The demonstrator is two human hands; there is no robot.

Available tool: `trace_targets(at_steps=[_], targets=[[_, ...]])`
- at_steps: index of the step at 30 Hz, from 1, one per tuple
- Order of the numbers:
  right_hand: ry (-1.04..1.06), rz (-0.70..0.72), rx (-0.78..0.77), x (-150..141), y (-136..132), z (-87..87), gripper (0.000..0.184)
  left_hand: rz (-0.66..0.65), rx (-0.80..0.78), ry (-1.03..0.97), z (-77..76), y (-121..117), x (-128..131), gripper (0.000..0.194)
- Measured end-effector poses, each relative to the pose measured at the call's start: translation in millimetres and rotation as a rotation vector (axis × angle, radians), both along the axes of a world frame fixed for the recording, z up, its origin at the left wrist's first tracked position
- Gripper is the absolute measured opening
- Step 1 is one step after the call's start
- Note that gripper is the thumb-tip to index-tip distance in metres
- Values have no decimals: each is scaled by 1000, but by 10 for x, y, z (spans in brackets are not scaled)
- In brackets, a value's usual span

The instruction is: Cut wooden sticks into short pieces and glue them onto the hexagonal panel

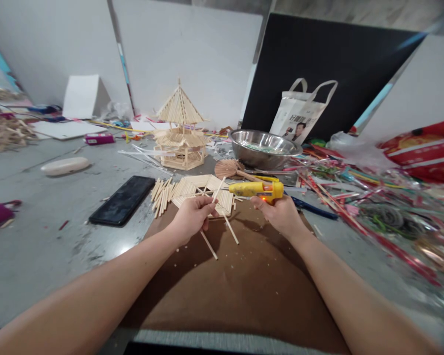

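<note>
My left hand (193, 215) is closed around a few thin wooden sticks (222, 217) that cross each other above a brown board (237, 276). My right hand (279, 213) grips a yellow hot glue gun (256, 189), its nozzle pointing left toward the sticks. Just beyond my hands lies a flat panel of glued sticks (203, 190) with a pile of loose sticks (162, 195) beside it. Farther back stands a wooden stick pavilion model (180, 132).
A black phone (123, 200) lies left of the sticks. A steel bowl (263, 147), a paper bag (302, 114) and a black panel are behind. Coloured strips and plastic wrappers (358, 187) cover the right side. A white oval object (64, 165) and pink items sit at left.
</note>
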State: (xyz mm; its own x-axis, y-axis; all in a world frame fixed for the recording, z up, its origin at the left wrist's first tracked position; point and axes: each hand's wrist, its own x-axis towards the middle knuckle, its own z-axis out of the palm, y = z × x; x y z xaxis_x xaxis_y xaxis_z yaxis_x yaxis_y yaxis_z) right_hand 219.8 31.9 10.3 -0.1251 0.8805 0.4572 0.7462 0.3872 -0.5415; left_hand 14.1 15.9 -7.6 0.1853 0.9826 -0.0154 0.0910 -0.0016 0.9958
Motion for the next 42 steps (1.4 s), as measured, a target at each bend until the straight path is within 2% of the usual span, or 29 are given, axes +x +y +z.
trace_targets(at_steps=[6,11,17,20,22,25,27,34,42], targets=[[20,-12,-7,13,18,-7,34,-1,-12,-10,2,-6,3,21],[41,-75,-39,14,7,8,35,-14,-7,-3,-6,2,-5,21],[99,-187,-179,152,143,-101,43,-6,18,-13,-3,-10,-8,17],[210,-203,-246,239,256,-208,37,0,-3,-22,-3,-14,-12,17],[357,-209,-293,270,308,-259,28,-7,-15,-29,-4,-12,-15,18],[546,-229,-385,281,343,-289,21,-13,-30,-34,-3,-10,-14,19],[588,-237,-428,281,352,-289,17,-12,-32,-32,-1,-13,-12,20],[594,-256,-488,310,383,-284,17,-19,-27,-16,-10,-22,-11,18],[468,-374,-378,341,375,-272,32,-18,-22,-2,-32,-8,0,18]])
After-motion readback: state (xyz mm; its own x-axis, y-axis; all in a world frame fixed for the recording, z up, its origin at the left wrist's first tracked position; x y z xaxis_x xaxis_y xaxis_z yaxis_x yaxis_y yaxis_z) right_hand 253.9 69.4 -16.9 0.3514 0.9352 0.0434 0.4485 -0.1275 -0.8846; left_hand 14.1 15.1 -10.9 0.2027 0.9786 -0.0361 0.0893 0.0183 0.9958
